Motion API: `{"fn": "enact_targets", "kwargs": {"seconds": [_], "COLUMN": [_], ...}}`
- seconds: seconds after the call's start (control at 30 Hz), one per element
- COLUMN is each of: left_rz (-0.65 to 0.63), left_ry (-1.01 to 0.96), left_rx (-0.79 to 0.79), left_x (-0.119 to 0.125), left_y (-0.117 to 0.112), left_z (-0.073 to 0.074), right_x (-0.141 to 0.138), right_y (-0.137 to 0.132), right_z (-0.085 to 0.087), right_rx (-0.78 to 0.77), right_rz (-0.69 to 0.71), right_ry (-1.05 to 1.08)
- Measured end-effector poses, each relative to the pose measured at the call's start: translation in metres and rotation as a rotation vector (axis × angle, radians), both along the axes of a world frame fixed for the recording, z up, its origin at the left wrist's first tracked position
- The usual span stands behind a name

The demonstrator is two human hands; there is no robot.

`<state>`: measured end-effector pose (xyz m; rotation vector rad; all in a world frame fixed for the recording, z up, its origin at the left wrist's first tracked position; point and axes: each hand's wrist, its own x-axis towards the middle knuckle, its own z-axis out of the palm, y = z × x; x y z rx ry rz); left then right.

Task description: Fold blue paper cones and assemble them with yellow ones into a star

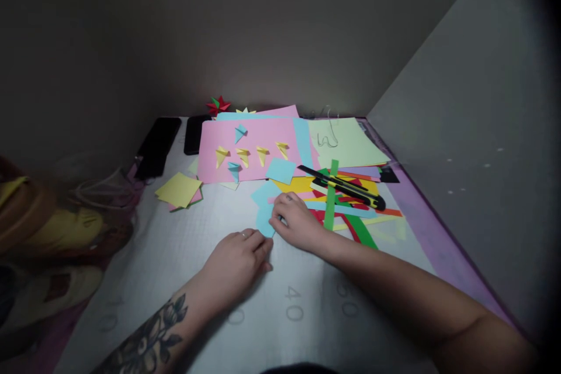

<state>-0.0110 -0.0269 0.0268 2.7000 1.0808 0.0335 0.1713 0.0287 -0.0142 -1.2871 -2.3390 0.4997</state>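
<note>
Blue paper (pixel 262 216) partly beneath fingers of left hand (pixel 236 260) and right hand (pixel 298 222); blurred, unidentifiable clutter (pixel 44 228) at left edge

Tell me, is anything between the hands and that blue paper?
Nothing visible. The left hand and right hand both touch the blue paper; the cutter lies apart, beyond the right hand.

Four yellow folds (pixel 243 155), two blue folds (pixel 239 132), two phones (pixel 158 146)

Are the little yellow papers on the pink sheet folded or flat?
Folded: the four yellow papers lie on the pink sheet as small pointed wedges, not flat squares.
</note>
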Motion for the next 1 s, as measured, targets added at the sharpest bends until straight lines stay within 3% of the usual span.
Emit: {"fn": "enact_targets", "kwargs": {"seconds": [0.33, 0.57, 0.7, 0.77, 0.87, 0.9, 1.0], "left_rz": [0.035, -0.005, 0.002, 0.002, 0.009, 0.012, 0.009], "left_ry": [0.169, 0.113, 0.103, 0.100, 0.092, 0.090, 0.094], "left_rx": [0.029, 0.062, 0.065, 0.063, 0.053, 0.048, 0.039], "left_x": [0.014, 0.018, 0.015, 0.015, 0.014, 0.014, 0.013], "left_y": [-0.013, -0.018, -0.018, -0.019, -0.018, -0.017, -0.016], "left_z": [-0.004, -0.007, -0.007, -0.005, -0.002, -0.001, 0.002], "right_x": [0.000, 0.008, 0.022, 0.029, 0.034, 0.034, 0.032], "right_y": [-0.006, 0.005, 0.012, 0.008, -0.003, -0.007, -0.011], "right_z": [0.002, 0.000, 0.001, 0.003, 0.004, 0.004, 0.004], "right_rx": [0.038, 0.167, 0.262, 0.313, 0.357, 0.358, 0.339], "right_rz": [-0.030, -0.235, -0.301, -0.174, 0.290, 0.387, 0.468], "right_ry": [-0.141, -0.274, -0.204, -0.086, -0.016, -0.038, -0.116]}}
